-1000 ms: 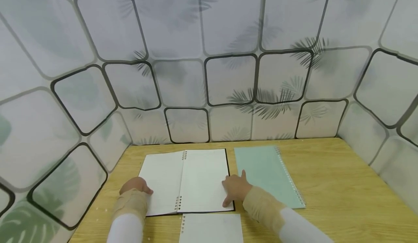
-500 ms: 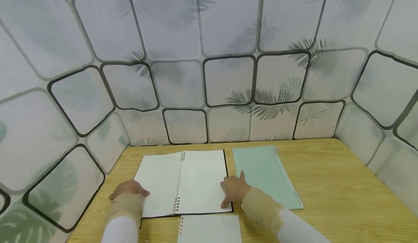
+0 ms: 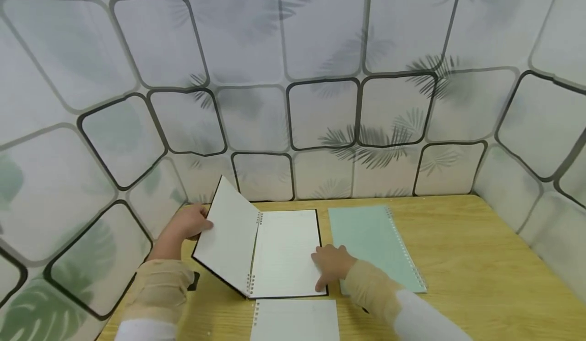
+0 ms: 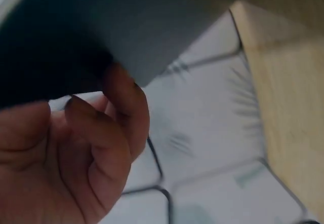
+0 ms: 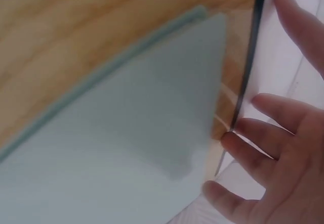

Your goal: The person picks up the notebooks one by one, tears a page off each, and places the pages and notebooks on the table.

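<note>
An open spiral notebook (image 3: 286, 252) with blank white pages lies on the wooden table. Its left cover (image 3: 227, 234), dark underneath and white on the inner side, is tilted up off the table. My left hand (image 3: 188, 222) pinches that cover's outer edge, thumb on the page side; in the left wrist view its curled fingers (image 4: 109, 138) are against the dark underside. At the right page's outer edge, my right hand (image 3: 336, 263) rests with its fingers spread. The right wrist view shows those fingers (image 5: 263, 158) extended along the notebook's dark edge.
Just right of the open notebook lies a closed pale green spiral notebook (image 3: 373, 244), its coil on the right. A white punched-edge pad (image 3: 295, 320) lies in front, partly out of view. Patterned fabric walls (image 3: 261, 117) stand behind and on both sides of the table.
My left hand has moved from the table at the notebook's left side up and away from me, lifting the left cover from flat to tilted. My right hand has stayed nearly in place.
</note>
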`<state>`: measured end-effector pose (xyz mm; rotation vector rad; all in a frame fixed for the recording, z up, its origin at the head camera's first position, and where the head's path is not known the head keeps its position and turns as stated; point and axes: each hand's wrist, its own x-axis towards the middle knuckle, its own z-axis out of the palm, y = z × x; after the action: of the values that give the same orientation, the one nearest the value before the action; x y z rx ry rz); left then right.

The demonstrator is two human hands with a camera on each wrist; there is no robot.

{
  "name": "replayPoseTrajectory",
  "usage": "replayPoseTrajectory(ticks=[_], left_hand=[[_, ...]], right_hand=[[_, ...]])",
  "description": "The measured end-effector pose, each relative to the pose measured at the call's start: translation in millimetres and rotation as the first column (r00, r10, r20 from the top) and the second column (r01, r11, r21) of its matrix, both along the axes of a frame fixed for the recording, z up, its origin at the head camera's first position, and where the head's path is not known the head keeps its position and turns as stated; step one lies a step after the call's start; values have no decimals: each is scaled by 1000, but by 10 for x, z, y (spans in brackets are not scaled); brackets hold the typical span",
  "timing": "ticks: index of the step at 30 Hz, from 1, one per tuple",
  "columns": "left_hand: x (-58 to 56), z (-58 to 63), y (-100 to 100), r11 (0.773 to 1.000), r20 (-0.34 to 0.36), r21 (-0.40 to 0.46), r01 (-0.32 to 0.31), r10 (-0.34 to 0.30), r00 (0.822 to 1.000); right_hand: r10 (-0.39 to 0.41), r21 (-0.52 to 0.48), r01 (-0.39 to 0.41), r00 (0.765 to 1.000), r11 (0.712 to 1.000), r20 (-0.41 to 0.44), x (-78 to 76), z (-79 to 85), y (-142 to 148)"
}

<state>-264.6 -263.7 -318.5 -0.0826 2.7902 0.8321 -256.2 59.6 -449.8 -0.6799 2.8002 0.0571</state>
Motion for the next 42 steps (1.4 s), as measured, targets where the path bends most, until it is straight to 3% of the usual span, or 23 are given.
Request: replayPoseTrajectory(ticks=[3, 7, 13, 17, 25, 33, 42], left_hand=[[-49, 67, 360, 997, -16, -3, 73, -73, 997], [-116, -11, 880, 991, -32, 34, 127, -126, 991], [-213, -376, 1549, 981, -92, -53, 186, -191, 977], [-238, -645, 1829, 981, -52, -71, 179, -183, 982], [-247, -961, 2060, 985, -13, -33, 170, -170, 985], [-244, -1182, 2145, 974, 4, -132, 184, -185, 983], [-217, -1306, 2287, 950, 39, -241, 200, -197, 980]], right_hand=[[-1, -20, 1, 1000, 1000, 8, -8, -28, 43], [-18, -55, 18, 1000, 998, 4, 37, -19, 59], [-30, -104, 25, 998, 994, -52, 94, -2, 58], [-18, -114, 9, 997, 993, -79, 120, 9, 52], [-38, -130, 25, 995, 991, -97, 146, 4, 89], [-64, -110, 48, 988, 993, -141, 85, -47, 224], [-129, -150, 110, 984, 982, -120, 68, 43, 428]])
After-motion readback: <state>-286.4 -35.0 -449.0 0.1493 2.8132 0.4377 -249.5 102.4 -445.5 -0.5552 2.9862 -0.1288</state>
